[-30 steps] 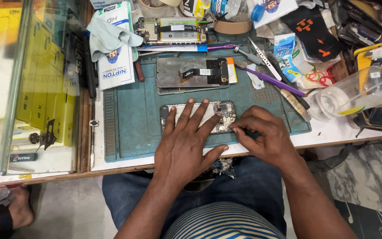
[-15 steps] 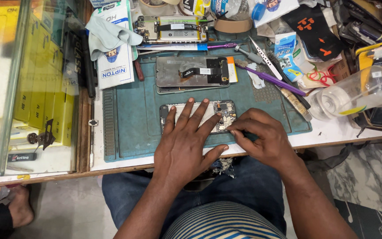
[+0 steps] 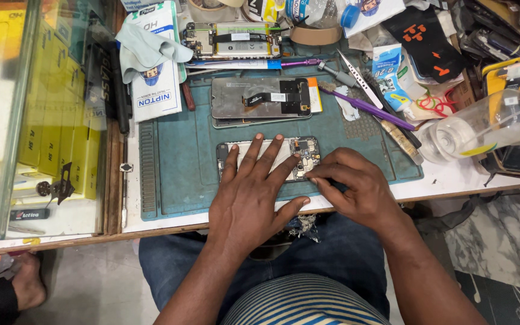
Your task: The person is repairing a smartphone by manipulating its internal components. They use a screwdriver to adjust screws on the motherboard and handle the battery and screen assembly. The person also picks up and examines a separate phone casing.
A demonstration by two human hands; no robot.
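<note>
An opened phone point(image 3: 299, 150) with its back off lies on the teal work mat point(image 3: 182, 162). My left hand point(image 3: 254, 198) lies flat on it, fingers spread, pressing it down. My right hand point(image 3: 353, 186) is at the phone's right end, its fingertips pinched together at the circuit-board corner; whether they hold a small tool I cannot tell. Behind the phone lies a grey screen panel point(image 3: 260, 99) with a black flex cable, and further back a second opened phone point(image 3: 233, 39).
A purple-handled tool point(image 3: 365, 105), tweezers point(image 3: 359, 78) and a brush lie right of the mat. A clear plastic bottle point(image 3: 482, 129) lies on its side at the right. A glass case point(image 3: 7, 114) with yellow boxes stands left. A grey cloth point(image 3: 148, 48) covers a white packet.
My right hand has shifted slightly left toward the phone's corner. My left hand stays flat on the phone.
</note>
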